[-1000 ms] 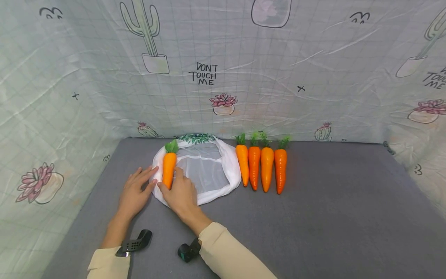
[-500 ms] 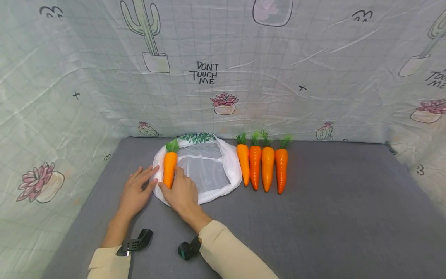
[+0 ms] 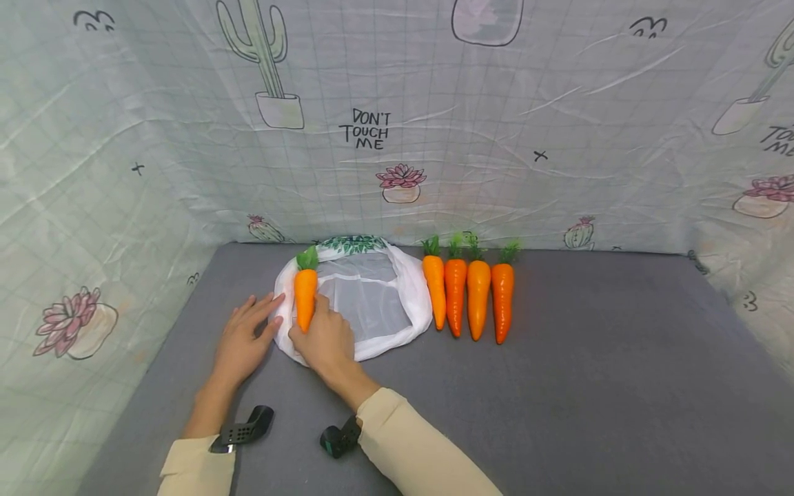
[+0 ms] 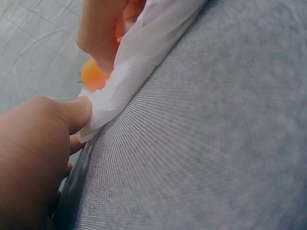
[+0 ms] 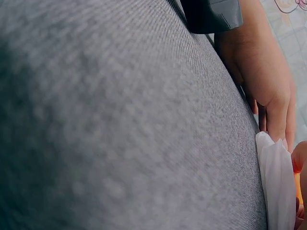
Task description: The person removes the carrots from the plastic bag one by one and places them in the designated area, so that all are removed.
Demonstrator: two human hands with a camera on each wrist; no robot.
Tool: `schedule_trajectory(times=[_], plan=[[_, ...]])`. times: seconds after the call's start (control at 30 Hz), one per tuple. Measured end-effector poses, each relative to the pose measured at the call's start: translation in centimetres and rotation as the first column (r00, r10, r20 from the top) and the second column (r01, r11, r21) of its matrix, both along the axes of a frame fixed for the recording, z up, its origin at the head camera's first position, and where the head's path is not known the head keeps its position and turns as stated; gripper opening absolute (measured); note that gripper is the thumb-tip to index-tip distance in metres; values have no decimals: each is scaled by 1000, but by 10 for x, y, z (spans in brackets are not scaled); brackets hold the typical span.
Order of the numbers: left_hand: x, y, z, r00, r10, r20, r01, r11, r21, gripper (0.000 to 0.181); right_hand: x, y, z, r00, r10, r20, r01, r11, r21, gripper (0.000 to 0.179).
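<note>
A white bag [image 3: 418,303] with a sheer mesh panel and a green leaf print lies flattened on the grey surface. Over its left side, the right hand [image 3: 325,337] grips an orange carrot [image 3: 305,293] near the narrow end, leafy top pointing away. The left hand [image 3: 245,341] rests at the bag's left edge, its fairly straight fingers and thumb touching the white rim. In the left wrist view, the thumb [image 4: 72,112] lies against the bag's edge [image 4: 129,72]. The carrot [image 4: 93,75] shows partly behind the right hand there.
Several more carrots [image 3: 477,300] lie side by side just right of the bag, green tops toward the back. A printed cloth wall [image 3: 484,138] rises behind and at both sides. Black wrist devices [image 3: 248,426] sit on both forearms. Grey cloth [image 3: 589,379] covers the surface.
The right hand has shifted the carrot slightly to the right and away from the body, its fingers closing further round the narrow end. The left hand has stayed at the bag's edge.
</note>
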State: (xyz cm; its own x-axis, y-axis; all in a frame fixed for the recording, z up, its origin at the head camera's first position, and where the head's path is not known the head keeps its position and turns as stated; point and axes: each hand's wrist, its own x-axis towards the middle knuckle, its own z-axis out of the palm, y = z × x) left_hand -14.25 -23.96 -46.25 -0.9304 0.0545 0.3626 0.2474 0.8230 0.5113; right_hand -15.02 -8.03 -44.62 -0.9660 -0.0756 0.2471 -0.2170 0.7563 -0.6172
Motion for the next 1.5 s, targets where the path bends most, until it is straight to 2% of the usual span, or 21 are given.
schedule_trajectory(times=[0.23, 0.53, 0.93, 1.27, 1.5], plan=[[-1, 1, 0, 1000, 8, 7, -8, 1000, -5, 42, -2, 1, 0, 1000, 0, 0, 0, 1000, -16, 56], [0, 2, 2, 1000, 11, 25, -11, 1000, -2, 42, -2, 3, -2, 1000, 21, 10, -20, 994, -109, 51], [-1, 3, 1, 1000, 15, 25, -15, 1000, -2, 42, -1, 7, -2, 998, 33, -47, -40, 987, -159, 42], [-2, -1, -3, 1000, -8, -26, 8, 1000, 4, 41, 1, 14, 15, 988, 26, -155, -50, 986, -157, 46], [-3, -2, -4, 999, -17, -30, 17, 1000, 11, 40, 2, 30, 29, 986, 35, -165, -65, 981, -181, 55]])
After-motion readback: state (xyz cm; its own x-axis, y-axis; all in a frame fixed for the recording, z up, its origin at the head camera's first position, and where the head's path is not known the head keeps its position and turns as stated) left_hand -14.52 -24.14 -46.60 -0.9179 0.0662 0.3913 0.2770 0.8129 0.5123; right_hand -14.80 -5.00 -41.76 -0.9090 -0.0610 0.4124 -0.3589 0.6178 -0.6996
